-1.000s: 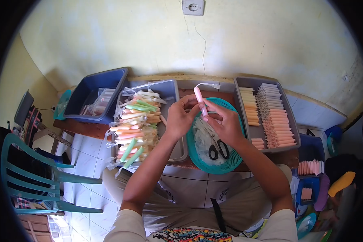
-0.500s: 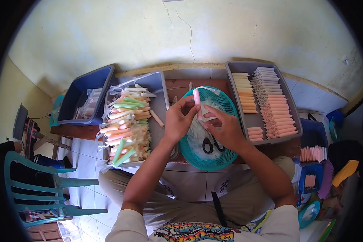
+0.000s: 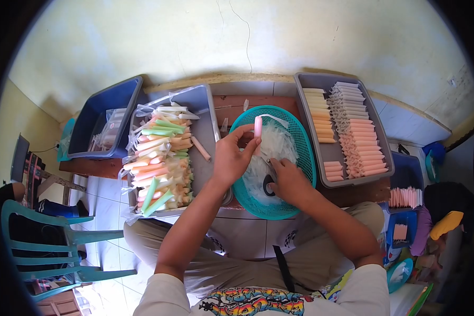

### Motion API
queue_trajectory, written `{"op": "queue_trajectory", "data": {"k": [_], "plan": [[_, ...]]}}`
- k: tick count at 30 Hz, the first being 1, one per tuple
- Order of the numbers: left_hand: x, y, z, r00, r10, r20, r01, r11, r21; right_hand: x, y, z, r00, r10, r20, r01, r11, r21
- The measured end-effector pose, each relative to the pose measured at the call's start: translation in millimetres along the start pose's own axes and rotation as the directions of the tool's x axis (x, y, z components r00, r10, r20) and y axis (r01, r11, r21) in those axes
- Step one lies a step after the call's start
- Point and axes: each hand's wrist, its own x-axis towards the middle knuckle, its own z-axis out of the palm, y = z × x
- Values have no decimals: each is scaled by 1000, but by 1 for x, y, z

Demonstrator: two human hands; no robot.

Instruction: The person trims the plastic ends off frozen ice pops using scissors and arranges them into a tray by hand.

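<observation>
Upright between the fingertips of my left hand (image 3: 234, 155) is a pink ice pop (image 3: 258, 127) in a clear plastic tube. My left hand is closed around its lower part, above a teal mesh basket (image 3: 306, 152). Just to the right, my right hand (image 3: 289, 180) is closed on a pair of scissors (image 3: 269, 184) with black handles, partly hidden by the fingers. Its blades point up and left, close below the ice pop. Cut plastic scraps (image 3: 276, 142) lie in the basket beneath both hands.
A grey tray (image 3: 208, 118) on the left holds a heap of pastel ice pops (image 3: 160, 163). The right grey tray (image 3: 313, 83) holds neat rows of them. A dark blue bin (image 3: 105, 95) stands far left, near a green plastic chair (image 3: 42, 231). More bins sit at lower right.
My right hand has moved down and taken hold of the scissors, lifting them from the basket toward the ice pop. My left hand still holds the ice pop in nearly the same place.
</observation>
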Motion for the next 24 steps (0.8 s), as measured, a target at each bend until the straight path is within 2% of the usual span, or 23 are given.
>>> {"op": "queue_trajectory", "data": {"k": [2, 6, 9, 11, 18, 20, 24], "plan": [[-1, -3, 2, 997, 74, -30, -73, 997, 29, 2, -3, 1, 995, 77, 62, -76, 997, -22], [-2, -6, 3, 995, 97, -36, -95, 994, 61, 4, -1, 13, 999, 45, -3, -46, 998, -43], [-2, -5, 1, 998, 58, -10, -57, 995, 86, 5, 6, 15, 1000, 27, -16, -27, 1000, -7], [-2, -5, 0, 999, 54, -7, -54, 997, 50, 5, 16, 14, 996, -66, -62, 68, 997, 39], [4, -1, -6, 996, 80, -45, -77, 995, 65, -4, 12, -17, 995, -72, -76, 84, 982, 171], [9, -5, -8, 976, 165, -140, -160, 986, 47, -8, 7, -27, 998, -39, -54, 51, 969, 242], [13, -8, -19, 973, 158, -166, -148, 986, 76, -16, 5, -38, 992, -59, -110, 89, 953, 291]]}}
